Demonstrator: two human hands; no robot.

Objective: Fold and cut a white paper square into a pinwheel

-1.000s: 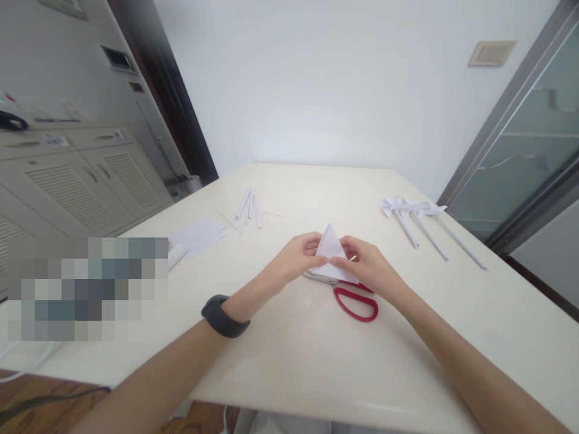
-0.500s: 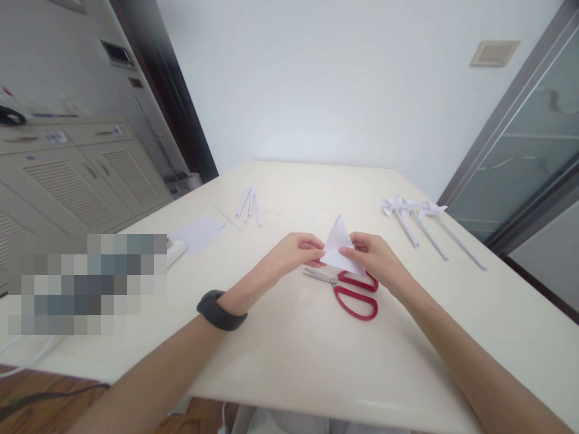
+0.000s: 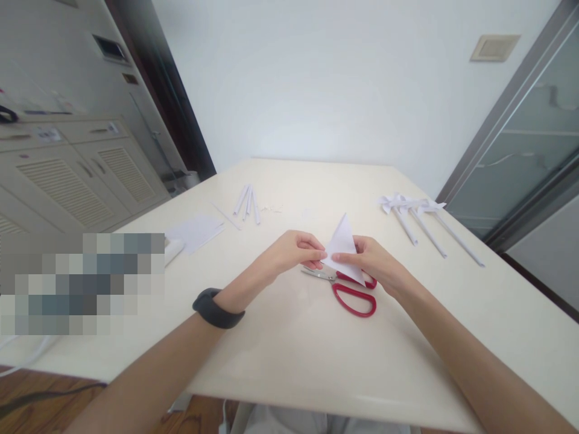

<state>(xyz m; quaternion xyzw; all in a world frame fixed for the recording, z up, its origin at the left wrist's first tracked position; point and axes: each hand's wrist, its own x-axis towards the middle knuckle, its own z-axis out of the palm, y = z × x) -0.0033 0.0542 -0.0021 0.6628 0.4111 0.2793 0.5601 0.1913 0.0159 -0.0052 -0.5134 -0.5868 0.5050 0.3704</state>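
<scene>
Between my hands is a white sheet of paper point(image 3: 344, 241), folded into a triangle with its tip pointing up and away. My left hand point(image 3: 301, 250) pinches the left corner between thumb and fingers. On the right side, my right hand point(image 3: 368, 259) grips the paper, thumb on top and fingers behind. Just below lies a pair of scissors point(image 3: 355, 301) with red handles, blades pointing left and slightly parted; the paper and my right hand cover part of the upper handle.
Several rolled paper sticks point(image 3: 248, 202) lie at the back left, beside a thin stick point(image 3: 226, 216). A stack of white paper point(image 3: 194, 232) and a white roll point(image 3: 174, 250) are further left. Paper pinwheels on sticks point(image 3: 427, 223) rest at the right. A pixelated patch hides the far left.
The folded paper has tilted, its tip swinging slightly right and its lower right corner dropping over the scissors. My right thumb has slid left across it; my left hand still pinches the corner.
</scene>
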